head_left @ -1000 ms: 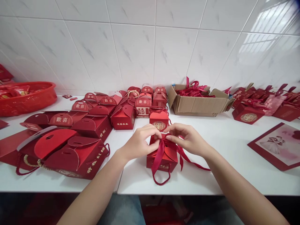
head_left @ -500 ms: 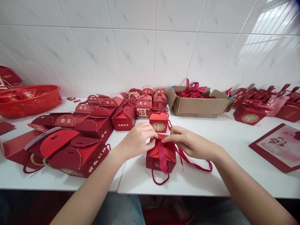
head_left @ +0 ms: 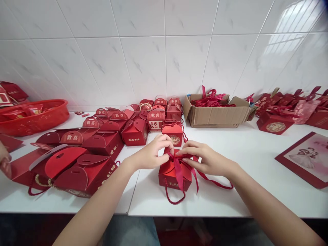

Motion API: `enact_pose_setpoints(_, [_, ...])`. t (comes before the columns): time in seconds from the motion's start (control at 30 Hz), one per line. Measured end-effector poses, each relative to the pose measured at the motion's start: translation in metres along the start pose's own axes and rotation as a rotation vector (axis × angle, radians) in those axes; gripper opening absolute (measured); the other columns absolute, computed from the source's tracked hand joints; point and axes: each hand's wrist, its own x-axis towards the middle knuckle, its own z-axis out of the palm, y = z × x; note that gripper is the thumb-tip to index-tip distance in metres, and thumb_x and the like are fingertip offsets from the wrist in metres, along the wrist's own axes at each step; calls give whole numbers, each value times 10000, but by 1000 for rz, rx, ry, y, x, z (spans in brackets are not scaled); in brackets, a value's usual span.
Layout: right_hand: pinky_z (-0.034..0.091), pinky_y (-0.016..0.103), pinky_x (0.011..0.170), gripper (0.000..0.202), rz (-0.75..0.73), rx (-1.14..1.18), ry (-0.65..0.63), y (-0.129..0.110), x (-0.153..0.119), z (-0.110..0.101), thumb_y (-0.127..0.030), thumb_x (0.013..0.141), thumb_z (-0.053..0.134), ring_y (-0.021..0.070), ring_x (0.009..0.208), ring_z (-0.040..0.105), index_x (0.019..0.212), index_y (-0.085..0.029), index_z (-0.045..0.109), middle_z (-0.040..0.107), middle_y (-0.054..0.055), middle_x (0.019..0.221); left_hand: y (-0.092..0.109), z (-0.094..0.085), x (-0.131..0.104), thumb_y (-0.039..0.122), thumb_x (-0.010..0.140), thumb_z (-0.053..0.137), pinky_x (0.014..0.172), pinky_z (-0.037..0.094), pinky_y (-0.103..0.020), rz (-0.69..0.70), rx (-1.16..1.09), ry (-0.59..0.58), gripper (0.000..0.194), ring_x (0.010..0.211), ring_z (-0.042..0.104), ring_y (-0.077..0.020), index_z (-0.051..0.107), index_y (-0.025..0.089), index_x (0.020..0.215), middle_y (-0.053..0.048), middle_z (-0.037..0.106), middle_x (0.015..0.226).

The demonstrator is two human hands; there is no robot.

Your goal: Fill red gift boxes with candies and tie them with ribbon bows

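The red box point(head_left: 170, 181) sits upright on the counter point(head_left: 153, 201), straight ahead of the person at 12 o'clock, under both hands. The ribbon point(head_left: 179, 176) gathers on its lid. The left hand point(head_left: 153, 153) appears to pinch it between thumb and forefinger; the right hand point(head_left: 207, 158) seems to press its fingertips together on a strand just beside, though the overlap hides exactly what that grip holds.

The gathered part could slacken or twist, since the ribbon looks smooth and both holds are small. An uneven pull might skew the light box or buckle its lid flaps. The cord handle point(head_left: 175, 204), looping toward 6 o'clock, could snag a loose tail. The right tail trails toward 4 o'clock, where the right wrist might catch it. The neighbouring box point(head_left: 167, 131), close at 12 o'clock, could be nudged by a knuckle.

Compared with the first frame, the front tail now slants toward 5 o'clock instead of 7, while the box stays in nearly the same place. Farther out at 9 o'clock, another person's hand point(head_left: 4, 162) now shows beside the opened boxes point(head_left: 28, 167).
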Motion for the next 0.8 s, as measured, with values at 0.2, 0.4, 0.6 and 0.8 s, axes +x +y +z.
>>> enact_pose_setpoints(0.2, [478, 287, 794, 334, -54, 5, -16, 0, 0, 6, -91, 917, 424, 153, 906, 571, 1179, -185, 610, 608, 89, 1037, -7, -1, 9, 65, 787, 396, 966, 396, -328, 15, -82, -83, 205, 1082, 477, -179, 545, 204, 809, -39, 501, 1076])
enact_pose_setpoints(0.4, [483, 298, 814, 424, -117, -90, -32, 2, -5, 7, -38, 898, 378, 172, 963, 569, 1228, -170, 609, 612, 116, 1071, -10, 5, 13, 60, 773, 419, 947, 398, -326, 87, -7, -31, 166, 1038, 471, -181, 511, 198, 759, -36, 515, 1022])
enact_pose_setpoints(0.6, [483, 305, 775, 458, -130, -167, -64, -2, -3, 9, 2, 857, 378, 184, 921, 555, 1190, -160, 647, 614, 118, 1040, -2, 16, 13, 63, 812, 373, 887, 401, -351, 74, 138, 135, 171, 982, 432, -203, 466, 194, 754, -39, 560, 932])
enact_pose_setpoints(0.8, [459, 302, 723, 437, -133, -237, -96, -6, -2, 8, -21, 863, 397, 184, 852, 526, 1180, -179, 654, 608, 103, 989, -3, 20, 12, 75, 858, 321, 889, 398, -358, 39, 151, 119, 220, 962, 438, -199, 486, 190, 768, -32, 584, 923])
